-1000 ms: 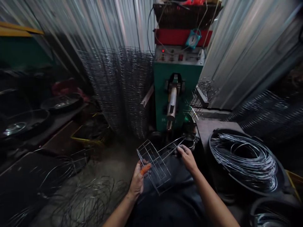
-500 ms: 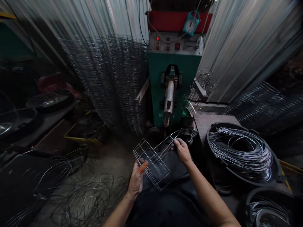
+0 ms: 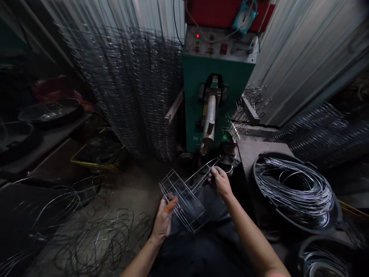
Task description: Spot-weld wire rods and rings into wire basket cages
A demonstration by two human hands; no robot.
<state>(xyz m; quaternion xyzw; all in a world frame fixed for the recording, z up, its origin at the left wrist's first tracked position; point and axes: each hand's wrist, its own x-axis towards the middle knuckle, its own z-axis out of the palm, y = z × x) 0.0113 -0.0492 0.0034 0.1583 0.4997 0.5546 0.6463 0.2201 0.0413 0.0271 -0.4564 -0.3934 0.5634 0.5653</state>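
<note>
A small wire basket (image 3: 184, 200) with a long wire handle hangs over my lap, tilted. My left hand (image 3: 164, 217), with an orange wrap on its thumb, is closed on the basket's near left side. My right hand (image 3: 220, 181) pinches the handle near its upper right end. Just beyond the handle's end stands a green machine (image 3: 193, 96) with a metal arm (image 3: 210, 119) pointing down toward me. A red light glows on its panel.
Tall stacks of wire frames (image 3: 123, 88) lean at the wall on the left. Wire rings fill a black tub (image 3: 255, 177) at the right, with another tub (image 3: 302, 250) below it. Loose wires (image 3: 95, 238) lie on the floor at the left.
The view has tilted down and shifted slightly, so the machine appears higher and a little further right. Both hands keep their hold on the basket, which has barely moved.
</note>
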